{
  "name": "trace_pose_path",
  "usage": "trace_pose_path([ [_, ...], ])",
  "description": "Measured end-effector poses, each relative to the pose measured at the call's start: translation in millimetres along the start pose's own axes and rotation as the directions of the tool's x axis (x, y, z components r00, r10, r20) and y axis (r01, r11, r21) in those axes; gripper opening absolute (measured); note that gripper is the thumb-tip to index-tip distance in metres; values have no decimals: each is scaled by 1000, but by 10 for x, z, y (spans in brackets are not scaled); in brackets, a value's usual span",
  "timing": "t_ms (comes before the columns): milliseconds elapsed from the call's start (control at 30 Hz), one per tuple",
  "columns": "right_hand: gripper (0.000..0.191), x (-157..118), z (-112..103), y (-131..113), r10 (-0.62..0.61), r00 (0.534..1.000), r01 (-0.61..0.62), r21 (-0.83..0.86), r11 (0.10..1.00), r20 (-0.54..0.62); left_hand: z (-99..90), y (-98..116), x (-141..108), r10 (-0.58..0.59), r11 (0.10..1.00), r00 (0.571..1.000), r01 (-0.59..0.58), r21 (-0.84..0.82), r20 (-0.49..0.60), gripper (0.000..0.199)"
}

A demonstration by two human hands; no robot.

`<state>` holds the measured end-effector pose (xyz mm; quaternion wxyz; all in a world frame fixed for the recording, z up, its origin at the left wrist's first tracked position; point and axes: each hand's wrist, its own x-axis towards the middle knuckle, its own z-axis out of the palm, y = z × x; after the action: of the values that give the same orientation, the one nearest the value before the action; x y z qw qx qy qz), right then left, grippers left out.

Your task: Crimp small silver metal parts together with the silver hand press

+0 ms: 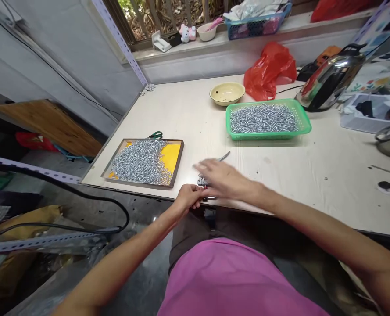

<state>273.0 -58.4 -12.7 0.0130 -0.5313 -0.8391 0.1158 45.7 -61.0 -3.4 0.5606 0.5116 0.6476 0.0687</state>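
Observation:
A small metal device [201, 180] with a red part sits at the table's front edge, mostly covered by my hands. My left hand [188, 196] is at its left side, fingers pinched together; whatever lies between them is too small to make out. Above the device is my right hand [226, 179], slightly blurred, its fingers stretched out and its thumb low near the red part. A curved metal strip [225, 156] sticks out beyond my right fingers. To the left, a shallow tray [179, 164] with a yellow bottom holds a heap of small silvery metal pieces [138, 160].
A green plastic basket [267, 136] full of similar metal pieces stands at the right. Behind it are a cream bowl [227, 93], a red plastic bag [270, 70] and a steel kettle [333, 79]. Dark green-handled scissors [156, 135] lie behind the tray.

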Motion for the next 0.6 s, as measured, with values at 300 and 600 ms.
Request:
trace_pose_path([
  [300, 110, 21, -54, 265, 7, 987, -1, -39, 999, 158, 10, -58, -22, 20, 1000, 1000, -20, -7, 4, 13],
  [600, 114, 136, -67, 290, -116, 991, 117, -6, 993, 71, 11, 13, -70, -25, 999, 1000, 25, 35, -7, 14],
])
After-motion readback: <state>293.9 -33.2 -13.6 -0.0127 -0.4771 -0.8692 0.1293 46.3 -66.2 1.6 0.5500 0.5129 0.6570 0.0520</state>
